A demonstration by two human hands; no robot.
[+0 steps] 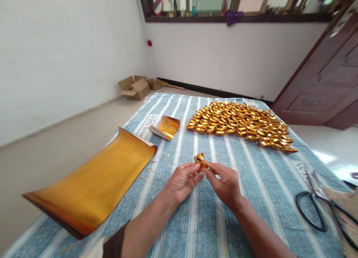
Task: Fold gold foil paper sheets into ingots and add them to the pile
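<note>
I am watching the left hand (183, 181) and right hand (223, 183) meeting at centre, fingertips of both pinching a small folded gold foil piece (200, 161) raised just above the striped blue cloth (218, 220), likely so the creases stay tight; at one o'clock lies a dense spread of finished gold ingots (240, 125), laid in rows; at eleven o'clock a curled gold sheet (167, 126); at nine o'clock a large stack of gold foil paper (92, 185), within reach; at three o'clock black scissors (319, 209).
</note>
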